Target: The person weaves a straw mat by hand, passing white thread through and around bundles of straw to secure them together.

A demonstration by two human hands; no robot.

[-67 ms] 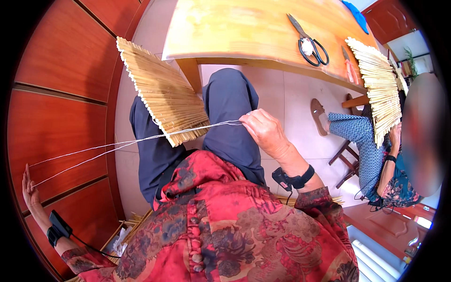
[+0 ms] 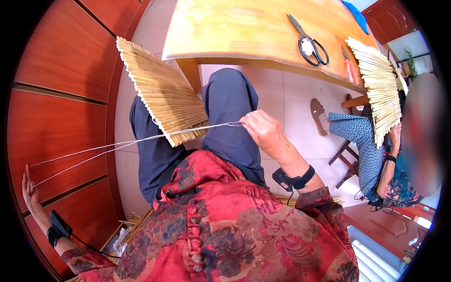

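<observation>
Outdoors, seated: a person in a red patterned jacket works pale thread [image 2: 141, 140] across a woven straw mat [image 2: 164, 91] resting on the lap.
Right hand [image 2: 265, 132]: raised above the knee, its fingers [image 2: 247, 120] pinched narrow on the near end of the thread, just right of the mat's lower edge.
Left hand [image 2: 29, 190]: stretched far out to the person's left beside a red wooden wall [image 2: 56, 94], palm open and fingers wide, with the far end of the thread looped at the fingertips; the exact hold there is too small to tell.
Thread: two strands drawn taut between the two hands, crossing the mat's lower corner and running well apart from the body.
Mat: tilted on the left thigh, its top corner beyond the fingers, touching the edge of the table [image 2: 225, 33].
Table: yellow wood, well beyond the right hand's fingers, carrying black-handled scissors [image 2: 310, 44].
Wrists: a dark band with a small device on each.
Co-worker: a second seated person to the right, past the right hand, holds another straw mat [image 2: 378, 89] upright.
</observation>
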